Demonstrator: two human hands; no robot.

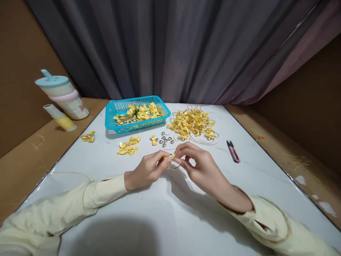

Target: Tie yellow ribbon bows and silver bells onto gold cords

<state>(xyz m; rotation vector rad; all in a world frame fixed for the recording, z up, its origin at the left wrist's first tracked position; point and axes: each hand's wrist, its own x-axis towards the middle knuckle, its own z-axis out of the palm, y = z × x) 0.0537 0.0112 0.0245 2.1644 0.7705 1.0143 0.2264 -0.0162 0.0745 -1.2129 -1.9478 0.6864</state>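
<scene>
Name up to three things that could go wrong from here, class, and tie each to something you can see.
1. The small yellow piece might slip, since the left hand has only a fingertip grip on it, with the right hand close against it.
2. The silver pieces lie loose just beyond the fingers, so a stray knuckle could scatter them.
3. The heap of yellow bows has many thin loops, which may tangle.
</scene>
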